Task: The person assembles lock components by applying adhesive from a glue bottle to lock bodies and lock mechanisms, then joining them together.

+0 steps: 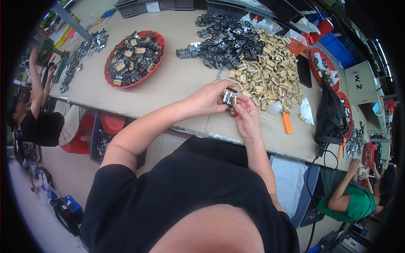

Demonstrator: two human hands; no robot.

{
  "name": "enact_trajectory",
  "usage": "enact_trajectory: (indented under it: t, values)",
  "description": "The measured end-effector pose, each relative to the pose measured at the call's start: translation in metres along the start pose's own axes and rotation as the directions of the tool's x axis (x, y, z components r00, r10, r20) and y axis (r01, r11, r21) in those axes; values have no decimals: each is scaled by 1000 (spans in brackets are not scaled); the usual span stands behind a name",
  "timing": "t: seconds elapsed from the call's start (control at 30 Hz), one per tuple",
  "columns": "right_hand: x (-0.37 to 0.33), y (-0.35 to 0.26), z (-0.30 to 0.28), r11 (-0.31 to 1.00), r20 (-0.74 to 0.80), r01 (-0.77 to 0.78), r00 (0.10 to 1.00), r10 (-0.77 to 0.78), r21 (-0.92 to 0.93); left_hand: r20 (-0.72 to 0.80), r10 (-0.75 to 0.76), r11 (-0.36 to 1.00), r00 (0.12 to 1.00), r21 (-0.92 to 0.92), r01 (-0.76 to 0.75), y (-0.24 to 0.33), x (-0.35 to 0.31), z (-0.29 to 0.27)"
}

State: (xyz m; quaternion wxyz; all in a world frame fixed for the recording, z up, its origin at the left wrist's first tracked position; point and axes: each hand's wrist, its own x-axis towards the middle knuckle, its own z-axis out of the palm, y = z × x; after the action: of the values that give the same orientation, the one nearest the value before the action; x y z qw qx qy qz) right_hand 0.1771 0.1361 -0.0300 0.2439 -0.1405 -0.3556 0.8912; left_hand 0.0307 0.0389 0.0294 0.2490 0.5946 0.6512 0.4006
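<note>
Head view, on my remote feed:

Item one: a small black-and-silver wheeled piece (228, 99), raised over the front part of the worktable (181, 90), between the fingertips of both hands. Its silver face shows in the gap; the rest is partly covered by fingers.

Item two: left hand (208, 99), grasping the piece from its left, fingers curled over the far side and thumb on the near side.

Item three: right hand (247, 114), thumb and fingertips pinched at the piece's right side. I cannot tell from here exactly what the tips cover.

Item four: a heap of tan blocks (272, 74), just beyond and to the right of the grip.

Item five: a heap of black wheeled parts (219, 48), beyond the hands, touching the tan heap on its left.

Item six: a red scalloped tray (163, 47), to the left and well apart from the hands, filled with dark pieces and tan ones mixed.

Item seven: an orange tool (287, 122), lying right of the right hand, with a translucent cup (274, 108) just beside it; farther right I list a black bag (330, 114)
</note>
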Motion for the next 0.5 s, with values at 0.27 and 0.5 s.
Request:
enact_trajectory:
  t: [0.27,0.5]
  values:
    - [-1,1,-4,1000,19,0,1000,-1,23,50,-121,807,991,-576,127,-18,-8,10]
    - [-2,-1,3,997,-5,-5,1000,5,-83,-111,-71,919,991,-395,22,-15,-9,8]
